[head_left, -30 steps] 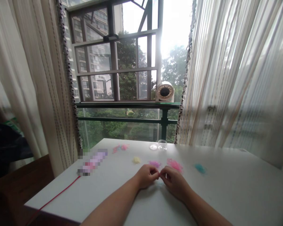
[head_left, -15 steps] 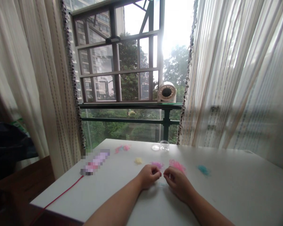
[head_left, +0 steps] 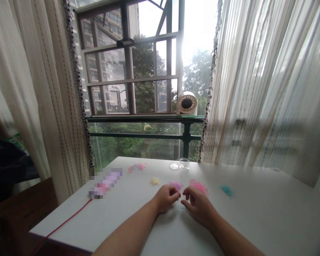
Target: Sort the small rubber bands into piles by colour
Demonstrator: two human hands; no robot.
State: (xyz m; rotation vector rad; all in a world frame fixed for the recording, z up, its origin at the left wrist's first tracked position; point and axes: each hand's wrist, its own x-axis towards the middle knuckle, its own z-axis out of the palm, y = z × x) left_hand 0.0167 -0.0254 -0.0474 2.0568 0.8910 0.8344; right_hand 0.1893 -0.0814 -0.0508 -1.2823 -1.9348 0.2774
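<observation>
My left hand [head_left: 165, 199] is held just above the table, its fingers curled into a pinch. Whatever it may hold is too small to make out. Close on its right is my right hand [head_left: 198, 203], thumb and forefinger parted, with nothing visible between them. Beyond the hands lie small heaps of what look like thin rubber bands: a purple heap [head_left: 175, 185] behind the left hand and a pink heap [head_left: 198, 186] partly covered by the right. Some light blue bands [head_left: 180, 207] lie under and between the hands, mostly hidden.
On the white table [head_left: 266, 209] are a yellow heap [head_left: 154, 181], a teal heap [head_left: 227, 190] and a mixed pink heap [head_left: 137, 167]. A clear jar [head_left: 184, 164] and its lid [head_left: 174, 165] stand at the back. A blurred-out device [head_left: 106, 183] trails a red cable [head_left: 69, 217]. A fan [head_left: 187, 103] sits at the window.
My right thumb and forefinger have gone from pinched together to apart. My left hand keeps its pinch. The whole view has shifted slightly.
</observation>
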